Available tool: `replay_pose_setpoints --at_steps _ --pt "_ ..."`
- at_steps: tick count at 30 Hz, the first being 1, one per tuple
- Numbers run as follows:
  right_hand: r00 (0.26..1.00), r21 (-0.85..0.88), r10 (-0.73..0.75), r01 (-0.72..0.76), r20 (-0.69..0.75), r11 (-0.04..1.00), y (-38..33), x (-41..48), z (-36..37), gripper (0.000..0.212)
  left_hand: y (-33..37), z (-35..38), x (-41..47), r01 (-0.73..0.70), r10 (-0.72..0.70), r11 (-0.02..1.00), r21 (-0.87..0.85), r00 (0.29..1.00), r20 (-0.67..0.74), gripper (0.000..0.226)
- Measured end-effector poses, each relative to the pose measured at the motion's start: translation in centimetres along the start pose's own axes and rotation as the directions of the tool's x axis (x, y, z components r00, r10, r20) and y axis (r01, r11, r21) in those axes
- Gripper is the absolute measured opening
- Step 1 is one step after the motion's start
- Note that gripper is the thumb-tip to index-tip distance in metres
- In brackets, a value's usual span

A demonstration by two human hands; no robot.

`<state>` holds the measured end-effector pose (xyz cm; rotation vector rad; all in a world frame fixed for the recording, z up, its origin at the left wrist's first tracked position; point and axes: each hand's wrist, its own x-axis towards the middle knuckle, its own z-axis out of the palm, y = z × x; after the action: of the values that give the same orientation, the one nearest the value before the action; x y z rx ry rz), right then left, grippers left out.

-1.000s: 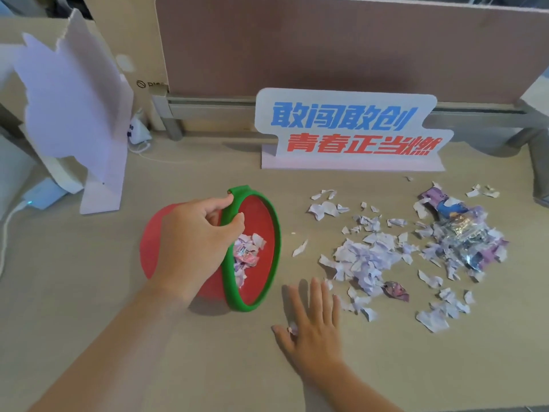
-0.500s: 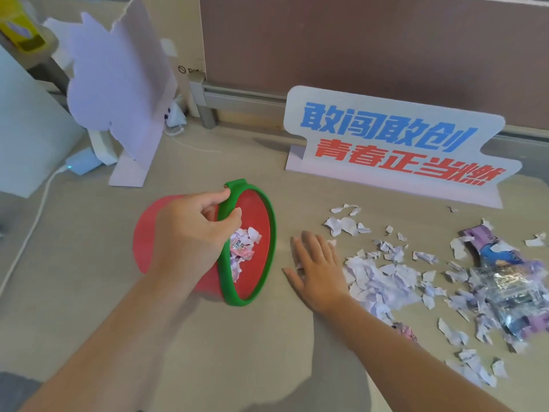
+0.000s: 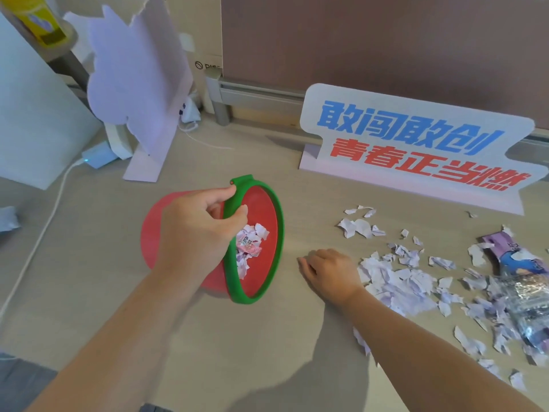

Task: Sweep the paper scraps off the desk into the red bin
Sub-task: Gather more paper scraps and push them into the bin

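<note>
The red bin (image 3: 263,209) with a green rim lies tipped on its side on the desk, mouth facing right, with some paper scraps and a pink wrapper inside. My left hand (image 3: 196,230) grips its upper rim. My right hand (image 3: 329,270) rests on the desk just right of the bin's mouth, fingers curled and pointing toward the bin, holding nothing that I can see. A heap of pale purple paper scraps (image 3: 398,281) lies right behind that hand and spreads to the right edge of view.
A sign (image 3: 416,150) with blue and red characters stands at the back right. A white card stand (image 3: 139,84) stands at the back left, with a charger and cable (image 3: 95,154) beside it. Plastic wrappers (image 3: 517,275) lie among the scraps at the far right.
My right hand has slid up along the desk from the front edge to beside the bin's mouth, its fingers curling in. The bin stays tipped in my left hand. The view has shifted left.
</note>
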<state>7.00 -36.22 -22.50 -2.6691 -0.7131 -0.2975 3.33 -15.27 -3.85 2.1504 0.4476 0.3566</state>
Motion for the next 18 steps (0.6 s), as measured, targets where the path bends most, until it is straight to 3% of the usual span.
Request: replay_pose_setpoints --at_steps 3,5,7,8,10,13,18 --pt "0.96 0.02 0.181 -0.19 0.215 0.982 -1.2 1.4 -1.1 0.042 0.1 -0.3 -0.1 0.004 -0.003 1.0 -0.029 1.0 0.021 0.033" --pt "0.869 0.01 0.359 -0.385 0.34 0.923 -1.5 3.1 -1.6 0.042 0.1 -0.4 -0.2 0.004 -0.003 1.0 -0.024 0.999 0.035 0.032" --pt "0.742 0.16 0.511 -0.621 0.433 0.767 -1.9 4.9 -2.9 0.043 0.2 -0.4 -0.2 0.004 -0.004 1.0 -0.012 0.999 0.048 0.033" --pt "0.731 0.273 0.54 -0.667 0.418 0.693 -2.6 5.8 -3.9 0.045 0.3 -0.4 -0.2 0.013 -0.012 1.0 -0.016 0.999 0.051 0.033" --pt "0.785 0.429 0.536 -0.619 0.311 0.658 -5.2 7.2 -5.8 0.051 0.5 -0.2 -0.1 0.024 -0.023 0.999 -0.028 0.998 0.053 0.034" --pt "0.856 0.476 0.419 -0.516 0.302 0.712 -9.6 8.3 -7.5 0.053 0.9 0.2 0.0 0.027 -0.025 0.999 -0.028 0.997 0.071 0.034" --pt "0.91 0.563 0.252 -0.403 0.328 0.722 -12.2 8.4 -6.1 0.031 1.4 0.9 0.4 -0.004 0.01 0.998 -0.066 0.996 0.089 0.033"
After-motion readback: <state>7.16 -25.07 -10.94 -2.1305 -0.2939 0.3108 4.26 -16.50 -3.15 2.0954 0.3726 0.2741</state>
